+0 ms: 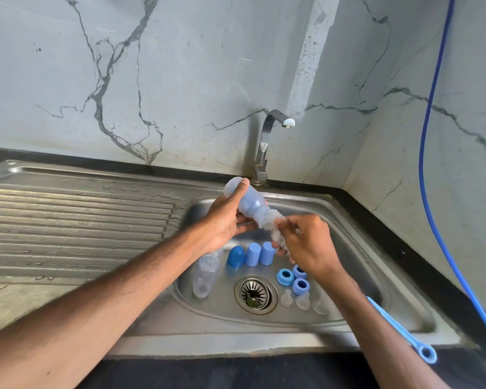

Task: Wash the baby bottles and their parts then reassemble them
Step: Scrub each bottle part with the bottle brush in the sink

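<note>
**Scrubbing out a bottle over the sink**

We're at the steel sink (197,336), tap (264,141) at the back, no stream from it that we can see. Our left hand (225,223) holds a clear bottle (246,202) up over the basin. The fingers and thumb are wrapped round its body, with the thumb reaching toward the base.

The bottle's tilted. Its long axis runs from the base, up-left near the foot of the tap, down to the mouth at lower right. So the mouth points at our right hand (306,245), which is the nearer hand to the opening, just beside it. That hand's fingers are bunched tight, pinching a white bristly brush (270,223). Its head sits right at the neck, roughly in line with the bottle. Something blue shows inside the bottle, can't tell what.

Our guess is the next bit is pushing and twisting along that same axis. Both hands need to be lined up for that, or the bristles just jam on the rim.

Down in the basin, a second bottle (205,276) sits left of the drain (255,294). A blue handle (401,329) pokes out past our right forearm, and we can't tell if it belongs to this brush. Then come three blue caps (253,254), three blue collar rings (285,277) and three clear teats (303,300).
</note>
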Motion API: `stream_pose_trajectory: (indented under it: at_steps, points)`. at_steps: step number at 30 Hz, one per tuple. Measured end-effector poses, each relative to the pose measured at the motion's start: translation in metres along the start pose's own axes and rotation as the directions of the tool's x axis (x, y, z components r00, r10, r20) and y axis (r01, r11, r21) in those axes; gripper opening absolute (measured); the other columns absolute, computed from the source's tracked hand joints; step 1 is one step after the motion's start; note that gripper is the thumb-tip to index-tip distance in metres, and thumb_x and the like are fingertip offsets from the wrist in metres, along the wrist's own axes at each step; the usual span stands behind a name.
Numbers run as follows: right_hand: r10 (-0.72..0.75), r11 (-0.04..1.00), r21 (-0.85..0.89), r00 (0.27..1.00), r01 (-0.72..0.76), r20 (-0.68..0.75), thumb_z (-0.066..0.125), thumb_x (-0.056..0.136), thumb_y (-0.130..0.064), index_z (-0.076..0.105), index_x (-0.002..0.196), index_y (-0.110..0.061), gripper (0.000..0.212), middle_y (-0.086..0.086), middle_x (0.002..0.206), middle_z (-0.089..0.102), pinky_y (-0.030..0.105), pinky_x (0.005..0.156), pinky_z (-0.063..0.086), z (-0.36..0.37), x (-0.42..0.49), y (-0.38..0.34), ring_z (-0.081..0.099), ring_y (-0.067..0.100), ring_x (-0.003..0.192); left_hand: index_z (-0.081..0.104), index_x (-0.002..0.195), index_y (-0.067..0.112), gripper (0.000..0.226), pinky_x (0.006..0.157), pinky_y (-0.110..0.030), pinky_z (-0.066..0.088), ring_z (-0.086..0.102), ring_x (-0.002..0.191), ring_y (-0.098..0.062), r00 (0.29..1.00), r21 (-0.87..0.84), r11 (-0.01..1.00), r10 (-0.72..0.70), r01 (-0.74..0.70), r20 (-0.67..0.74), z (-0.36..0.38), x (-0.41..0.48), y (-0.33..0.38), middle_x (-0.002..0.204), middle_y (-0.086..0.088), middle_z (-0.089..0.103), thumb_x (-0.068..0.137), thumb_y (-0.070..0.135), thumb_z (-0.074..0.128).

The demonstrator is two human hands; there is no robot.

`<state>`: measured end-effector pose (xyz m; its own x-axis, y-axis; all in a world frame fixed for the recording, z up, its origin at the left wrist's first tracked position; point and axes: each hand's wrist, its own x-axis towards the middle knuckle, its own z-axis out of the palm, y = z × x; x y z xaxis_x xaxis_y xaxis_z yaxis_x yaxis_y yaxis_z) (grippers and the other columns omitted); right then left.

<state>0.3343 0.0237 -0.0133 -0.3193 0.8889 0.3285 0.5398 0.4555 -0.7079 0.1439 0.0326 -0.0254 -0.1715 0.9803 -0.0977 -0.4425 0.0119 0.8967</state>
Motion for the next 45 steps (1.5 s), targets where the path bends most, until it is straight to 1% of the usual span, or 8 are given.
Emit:
stream_pose_trajectory:
  at_steps: [6, 12, 16, 21, 33, 38, 41, 45]
  points:
    - [0.005, 0.974, 0.223, 0.993, -0.031, 0.117, 0.057, 0.107, -0.023, 0.068, 0.082, 0.011, 0.043, 0.021, 0.064, 0.066, 0.024, 0.049, 0.044, -0.005, -0.003, -0.008, 0.053, 0.025, 0.049, 0.059, 0.129, 0.002, 0.064, 0.068, -0.038, 0.065, 0.076, 0.084, -0.026, 0.985, -0.109, 0.99, 0.076, -0.094, -0.156, -0.026, 0.007, 0.022, 0.106, -0.02, 0.075, 0.098, 0.058, 0.056]
    - [0.201, 0.943, 0.261, 0.979, -0.204, 0.038, 0.058, 0.106, -0.021, 0.073, 0.083, 0.005, 0.038, 0.007, 0.058, 0.059, 0.022, 0.041, 0.037, -0.006, 0.001, -0.005, 0.046, 0.017, 0.045, 0.05, 0.14, -0.002, 0.072, 0.097, -0.053, 0.057, 0.066, 0.12, -0.039, 0.996, -0.029, 0.998, 0.05, -0.049, 0.068, 0.004, -0.003, 0.002, 0.129, -0.027, 0.067, 0.093, 0.052, 0.064]
    - [0.26, 0.862, 0.409, 0.954, -0.299, 0.151, 0.061, 0.106, -0.024, 0.071, 0.084, 0.001, 0.034, 0.006, 0.062, 0.053, 0.02, 0.039, 0.026, -0.017, 0.0, -0.006, 0.039, 0.012, 0.041, 0.051, 0.14, -0.003, 0.065, 0.078, -0.04, 0.064, 0.072, 0.104, -0.031, 0.988, -0.15, 0.977, 0.15, -0.152, -0.024, -0.011, 0.004, 0.021, 0.128, -0.027, 0.067, 0.099, 0.046, 0.061]
    - [0.284, 0.883, 0.351, 0.95, -0.312, 0.131, 0.059, 0.106, -0.021, 0.071, 0.093, 0.013, 0.039, 0.012, 0.064, 0.054, 0.019, 0.039, 0.029, -0.011, 0.0, -0.005, 0.038, 0.014, 0.043, 0.051, 0.14, 0.0, 0.061, 0.089, -0.046, 0.062, 0.067, 0.12, -0.039, 0.991, 0.025, 0.995, 0.089, -0.092, 0.102, 0.0, -0.005, 0.007, 0.13, -0.027, 0.066, 0.099, 0.044, 0.06]
    - [0.194, 0.851, 0.445, 0.955, -0.278, 0.225, 0.058, 0.106, -0.015, 0.072, 0.096, 0.011, 0.032, 0.008, 0.058, 0.048, 0.015, 0.036, 0.027, -0.031, -0.004, -0.008, 0.032, 0.01, 0.04, 0.053, 0.136, 0.0, 0.062, 0.082, -0.042, 0.064, 0.073, 0.1, -0.031, 0.994, -0.103, 0.99, 0.104, -0.1, 0.033, -0.013, -0.003, 0.022, 0.13, -0.029, 0.066, 0.1, 0.05, 0.058]
    - [0.195, 0.894, 0.376, 0.967, -0.243, 0.163, 0.058, 0.106, -0.017, 0.075, 0.093, 0.008, 0.032, 0.014, 0.063, 0.055, 0.017, 0.037, 0.03, -0.02, -0.001, -0.007, 0.035, 0.012, 0.041, 0.05, 0.138, 0.003, 0.057, 0.089, -0.042, 0.062, 0.066, 0.121, -0.036, 0.988, -0.033, 0.999, -0.014, 0.019, 0.152, 0.0, -0.011, 0.011, 0.132, -0.026, 0.065, 0.101, 0.046, 0.057]
    - [0.125, 0.9, 0.398, 0.979, -0.18, 0.159, 0.059, 0.106, -0.019, 0.073, 0.091, 0.009, 0.035, 0.014, 0.062, 0.054, 0.018, 0.039, 0.032, -0.021, -0.002, -0.005, 0.036, 0.013, 0.044, 0.051, 0.14, 0.001, 0.063, 0.076, -0.038, 0.064, 0.071, 0.103, -0.031, 0.996, -0.115, 0.992, 0.066, -0.059, 0.058, -0.009, -0.005, 0.019, 0.129, -0.025, 0.067, 0.1, 0.049, 0.057]
    - [0.051, 0.987, 0.145, 0.988, -0.072, 0.142, 0.061, 0.105, -0.022, 0.077, 0.081, -0.003, 0.034, 0.009, 0.059, 0.065, 0.03, 0.049, 0.046, -0.023, 0.0, 0.002, 0.049, 0.019, 0.046, 0.05, 0.137, 0.004, 0.06, 0.068, -0.039, 0.064, 0.072, 0.1, -0.033, 0.999, -0.147, 0.989, 0.026, -0.03, -0.032, -0.035, 0.001, 0.027, 0.129, -0.026, 0.065, 0.097, 0.046, 0.063]
